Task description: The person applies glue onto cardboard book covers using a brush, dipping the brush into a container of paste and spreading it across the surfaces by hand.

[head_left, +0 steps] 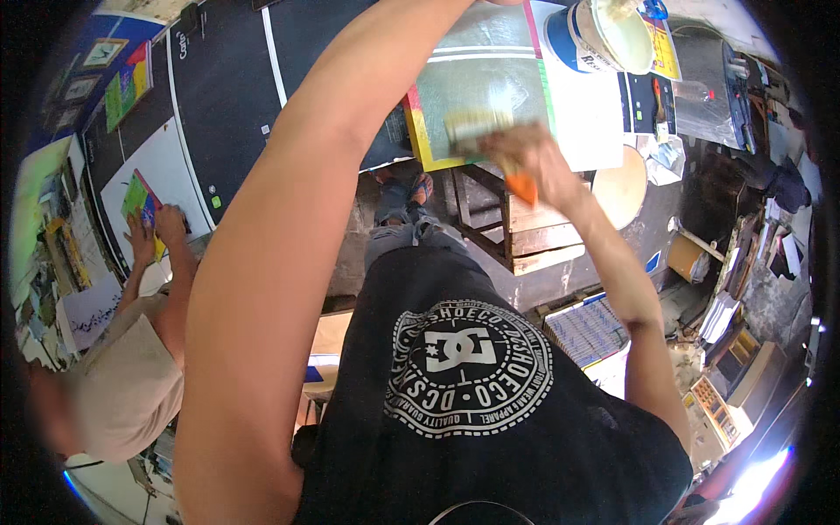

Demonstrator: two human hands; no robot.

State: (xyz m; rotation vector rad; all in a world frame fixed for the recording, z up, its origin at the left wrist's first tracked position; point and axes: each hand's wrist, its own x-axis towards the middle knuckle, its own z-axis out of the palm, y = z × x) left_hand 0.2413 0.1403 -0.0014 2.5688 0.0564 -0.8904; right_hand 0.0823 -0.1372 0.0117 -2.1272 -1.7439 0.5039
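My right hand (538, 162) is wrapped round the orange handle of a wide paintbrush (522, 188), slightly smeared by motion. Its pale bristles rest on a grey sheet (490, 83) whose edges are yellow, red, green and pink. The grey surface looks wet and shiny, with a white line across it. My left arm reaches over to the far edge of that sheet. Only a sliver of my left hand (503, 3) shows at the top rim, so its fingers are hidden. Under the sheet's right side lies a white board (588, 122).
A white and blue bucket (573, 39) of pale liquid stands beyond the white board. Dark panels (223, 96) cover the table. At left, another person's hands (157, 229) work on a colourful sheet. A wooden crate (547, 232) and round stool (621, 188) stand below the table's near edge.
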